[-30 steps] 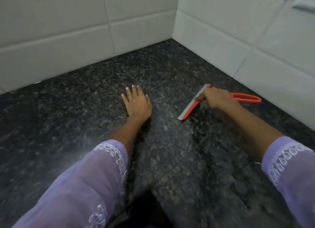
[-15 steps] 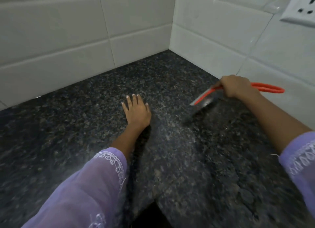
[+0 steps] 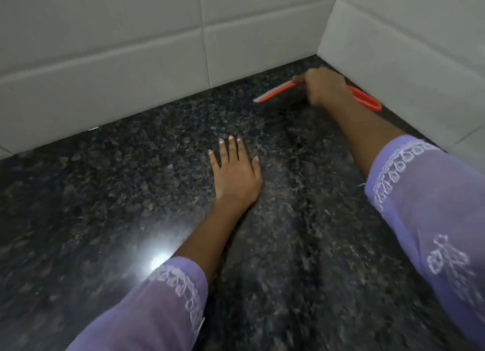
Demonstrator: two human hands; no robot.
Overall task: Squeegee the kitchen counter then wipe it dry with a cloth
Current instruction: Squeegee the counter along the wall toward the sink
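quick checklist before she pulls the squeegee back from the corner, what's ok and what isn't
1. Grip: right hand curled round the orange squeegee where blade meets handle. Ok.
2. Start point: squeegee deep in the corner where the tiled walls meet. Ok.
3. Blade flat on the counter: blurred, partly hidden by the hand. Cannot tell.
4. Pull path: left hand rests flat on the counter, left of the right forearm; it may sit in the blade's way. Not ok.
5. Drying cloth at hand: none in view. Cannot tell.

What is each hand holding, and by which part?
Right hand grips the orange squeegee by its handle, near the blade. Left hand holds nothing.
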